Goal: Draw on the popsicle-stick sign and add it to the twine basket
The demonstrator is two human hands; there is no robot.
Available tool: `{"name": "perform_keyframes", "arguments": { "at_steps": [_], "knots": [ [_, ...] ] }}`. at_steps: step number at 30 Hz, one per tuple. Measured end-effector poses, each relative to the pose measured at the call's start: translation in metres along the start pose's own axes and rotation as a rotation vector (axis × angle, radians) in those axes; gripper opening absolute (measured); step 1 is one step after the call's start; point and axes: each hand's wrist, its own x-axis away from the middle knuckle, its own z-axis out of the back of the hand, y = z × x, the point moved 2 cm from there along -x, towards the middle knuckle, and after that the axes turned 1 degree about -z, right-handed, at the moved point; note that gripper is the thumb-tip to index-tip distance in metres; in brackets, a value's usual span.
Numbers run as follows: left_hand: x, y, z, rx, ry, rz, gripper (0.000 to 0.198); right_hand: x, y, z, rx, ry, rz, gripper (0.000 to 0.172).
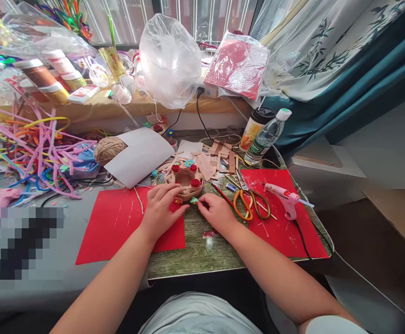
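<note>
A small many-sided basket wrapped in twine (185, 178) sits on the table, with red roses and a blue flower on its rim. My left hand (162, 206) holds it at the near left side, fingers over the wall and thumb in front. Between the thumb and finger of my right hand (218, 213) is a small light-green flower (193, 200), against or very near the basket's front wall; contact is hard to make out. A yellow-orange flower (178, 200) shows on the front wall beside my left fingers.
Scissors (251, 202) and a pink glue gun (288, 197) lie on the right red sheet (268, 241). Another red sheet (119, 232) is under my left hand. Behind are wooden sticks (219, 160), a twine ball (110, 150), a water bottle (267, 139) and a cup (254, 127).
</note>
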Motion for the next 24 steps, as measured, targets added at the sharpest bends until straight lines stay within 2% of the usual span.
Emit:
{"name": "perform_keyframes", "arguments": {
  "at_steps": [5,11,18,24],
  "knots": [
    [-0.002,0.009,-0.01,-0.134,-0.057,-0.026,0.055,0.0,0.003,0.0,0.0,-0.018,0.006,0.009],
    [-0.007,0.012,-0.018,-0.152,-0.075,-0.018,0.063,-0.002,0.001,0.0,-0.008,-0.012,0.0,0.009],
    [-0.012,0.011,-0.023,-0.136,-0.107,0.007,0.05,-0.009,0.006,-0.005,-0.004,-0.014,-0.06,0.009],
    [-0.014,0.012,-0.02,-0.098,-0.099,0.003,0.043,-0.011,0.008,-0.007,-0.03,-0.014,-0.052,0.009]
  ]
}}
